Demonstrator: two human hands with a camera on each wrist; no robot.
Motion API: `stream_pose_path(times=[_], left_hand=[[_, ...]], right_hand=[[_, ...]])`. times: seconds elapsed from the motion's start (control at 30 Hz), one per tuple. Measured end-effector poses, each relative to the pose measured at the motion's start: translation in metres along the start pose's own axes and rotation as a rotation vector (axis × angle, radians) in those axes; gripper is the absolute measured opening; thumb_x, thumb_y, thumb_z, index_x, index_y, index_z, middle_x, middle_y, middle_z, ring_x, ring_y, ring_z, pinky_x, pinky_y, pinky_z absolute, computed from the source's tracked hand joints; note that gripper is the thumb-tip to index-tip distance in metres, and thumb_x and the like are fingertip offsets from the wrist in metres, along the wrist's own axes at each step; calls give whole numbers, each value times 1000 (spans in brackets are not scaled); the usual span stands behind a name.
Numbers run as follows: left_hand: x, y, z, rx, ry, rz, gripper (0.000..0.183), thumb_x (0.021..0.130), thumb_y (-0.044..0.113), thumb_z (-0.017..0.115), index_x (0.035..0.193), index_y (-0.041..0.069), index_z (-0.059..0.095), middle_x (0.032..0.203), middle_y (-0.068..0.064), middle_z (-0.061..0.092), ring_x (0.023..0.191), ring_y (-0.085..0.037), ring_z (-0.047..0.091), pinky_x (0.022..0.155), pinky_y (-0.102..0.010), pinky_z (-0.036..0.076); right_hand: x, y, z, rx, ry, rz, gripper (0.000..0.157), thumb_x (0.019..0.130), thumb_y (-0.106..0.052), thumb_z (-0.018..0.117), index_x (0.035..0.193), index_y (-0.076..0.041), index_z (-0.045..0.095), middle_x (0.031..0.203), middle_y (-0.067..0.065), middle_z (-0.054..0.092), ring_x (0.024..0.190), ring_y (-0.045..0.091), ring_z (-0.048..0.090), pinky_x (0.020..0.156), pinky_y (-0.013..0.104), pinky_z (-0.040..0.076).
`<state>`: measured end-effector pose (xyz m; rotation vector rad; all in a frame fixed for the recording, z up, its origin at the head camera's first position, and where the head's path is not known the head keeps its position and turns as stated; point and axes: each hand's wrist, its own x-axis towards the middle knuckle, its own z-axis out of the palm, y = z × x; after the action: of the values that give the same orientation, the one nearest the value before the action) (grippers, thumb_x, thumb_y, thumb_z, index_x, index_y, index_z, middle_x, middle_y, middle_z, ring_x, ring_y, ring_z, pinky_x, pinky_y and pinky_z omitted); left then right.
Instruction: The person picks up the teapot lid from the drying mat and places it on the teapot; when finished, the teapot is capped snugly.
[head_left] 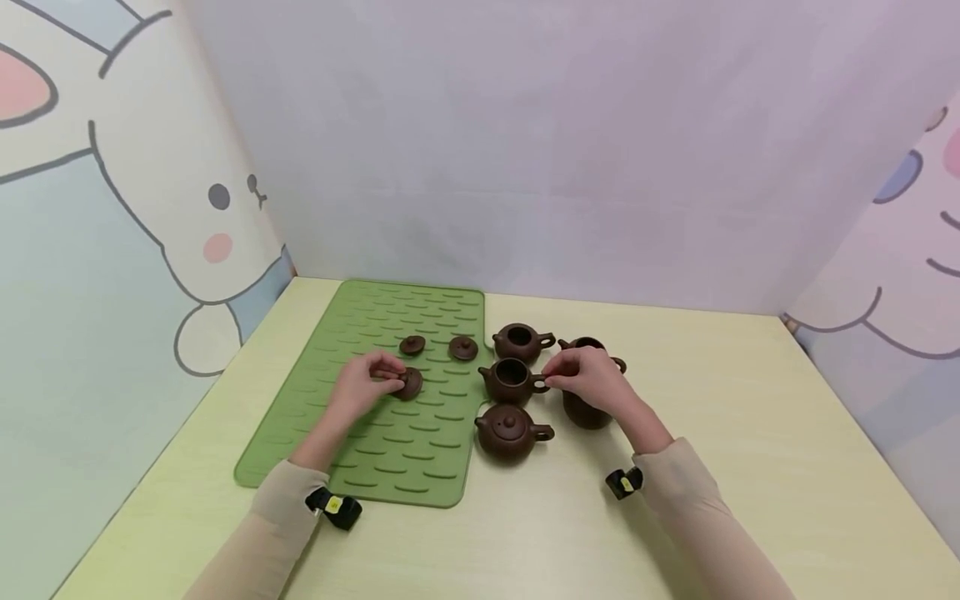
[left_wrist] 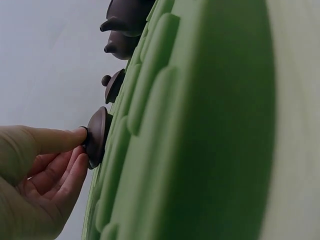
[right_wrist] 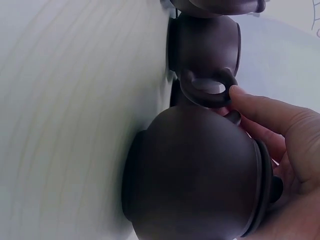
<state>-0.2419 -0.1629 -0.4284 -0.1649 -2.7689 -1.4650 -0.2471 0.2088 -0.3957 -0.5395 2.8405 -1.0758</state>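
Note:
On the green mat, my left hand (head_left: pixel 362 385) pinches the knob of a small dark brown teapot lid (head_left: pixel 410 384); the left wrist view has the lid's rim right at the mat. Farther back lie two more lids (head_left: pixel 412 344) (head_left: pixel 463 348). My right hand (head_left: pixel 591 377) pinches the handle of a lidless teapot (head_left: pixel 510 381), its opening facing up and its spout pointing left. Behind it stands another lidless teapot (head_left: pixel 517 340), and in front one with its lid on (head_left: pixel 507 435). Partly hidden under my right hand is a lidded teapot (right_wrist: pixel 200 170).
The green silicone mat (head_left: pixel 300 450) with raised ridges covers the left of the pale wooden table (head_left: pixel 750 467). One more lidless teapot (head_left: pixel 588 342) stands at the back right, partly behind my right hand. Printed curtains (head_left: pixel 525 167) close in the back and sides.

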Motion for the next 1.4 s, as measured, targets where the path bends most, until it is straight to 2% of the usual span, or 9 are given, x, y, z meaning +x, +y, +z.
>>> stream_pose_path(times=[0.27,0.43,0.67,1.17,1.4], left_hand=[[1,5,0,59,28,-8,14,89,7,74,102,6,72,101,-14,74,95,-27,70,81,-38,57],[2,12,0,63,39,-6,13,89,7,74,102,7,73,102,-14,74,95,-27,70,80,-38,57],[4,22,1,64,23,6,13,89,12,75,101,10,72,103,-12,75,96,-26,70,81,-39,57],[8,48,15,-11,-16,46,15,89,9,75,104,9,72,105,-12,74,98,-26,70,86,-42,58],[12,59,23,-48,-25,72,18,87,8,76,104,7,72,104,-12,75,97,-25,71,85,-39,59]], right_hand=[[1,1,1,-15,9,-2,5,87,-16,77,91,-18,78,86,-5,76,81,8,66,78,31,53],[0,0,1,-11,8,3,5,87,-16,77,91,-18,78,86,-5,76,81,8,66,78,31,53],[-1,-1,0,-6,4,15,5,87,-16,77,91,-17,78,87,-4,76,80,8,66,78,31,53],[0,-2,0,-6,15,22,5,87,-16,77,91,-17,78,86,-3,76,82,10,67,79,32,54],[0,0,1,-20,14,14,5,87,-16,77,92,-18,78,87,-4,76,82,10,66,79,31,53]])
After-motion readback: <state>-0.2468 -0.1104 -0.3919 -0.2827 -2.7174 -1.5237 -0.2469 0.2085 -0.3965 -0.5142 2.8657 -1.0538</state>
